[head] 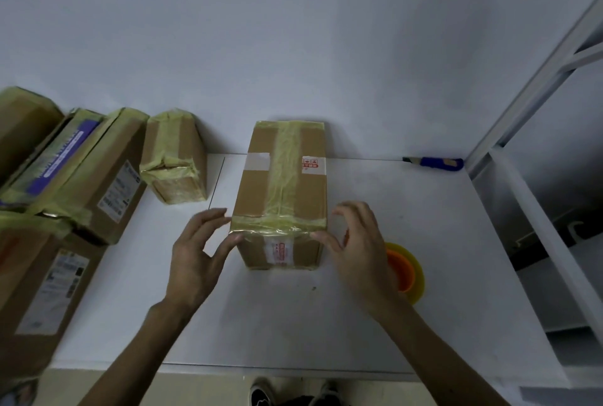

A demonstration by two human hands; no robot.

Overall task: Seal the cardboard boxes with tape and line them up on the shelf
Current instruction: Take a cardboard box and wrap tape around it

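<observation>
The taped box lies on the table, long axis pointing away toward the wall, its near end between the left hand and right hand, both spread open, thumbs touching its corners, neither gripping yet.

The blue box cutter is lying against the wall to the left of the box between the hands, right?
No. The head view shows the blue box cutter against the wall to the right of the box between the left hand and right hand.
</observation>
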